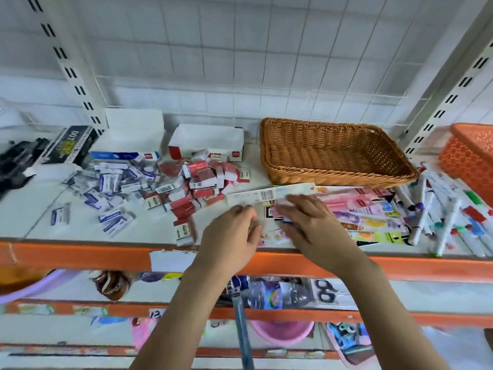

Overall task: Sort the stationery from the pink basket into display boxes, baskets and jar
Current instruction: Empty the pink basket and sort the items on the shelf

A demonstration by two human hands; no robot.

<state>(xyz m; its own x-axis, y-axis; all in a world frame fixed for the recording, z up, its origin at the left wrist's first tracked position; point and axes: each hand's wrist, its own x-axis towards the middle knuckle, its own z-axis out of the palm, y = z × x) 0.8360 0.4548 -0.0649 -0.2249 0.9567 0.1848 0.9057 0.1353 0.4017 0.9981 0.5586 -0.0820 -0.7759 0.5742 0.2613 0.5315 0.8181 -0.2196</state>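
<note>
Nearest the camera, at lower centre of the frame, two bare forearms reach up over the orange front rail of the shelf [80, 256]. The left hand [230, 233] has its fingers curled at the near end of a pile of flat printed card packets [357, 209], apparently pinching an edge, though blur hides the exact contact; the right hand [310, 222] lies with fingers nearly straight, pressing on the same pile, a long white barcode-printed card strip [266, 194] just beyond its fingertips. These packets are probably light, thin, bendy and slick against one another, so they would best be squared up and taken by the long edges as a stack, not by one corner. From the left of the frame: a black printed carton [72, 144], a loose heap of small blue-and-white boxes [114, 180], then a heap of small red-and-white boxes [198, 182] in front of an open red-and-white display box [208, 141]. Right of centre sits an empty brown woven wicker basket [333, 150], touching the far edge of the pile. Far right, scattered white marker pens with coloured caps [440, 209] crowd the packets' right end and could roll; an orange plastic mesh basket [469, 153] stands behind.
</note>
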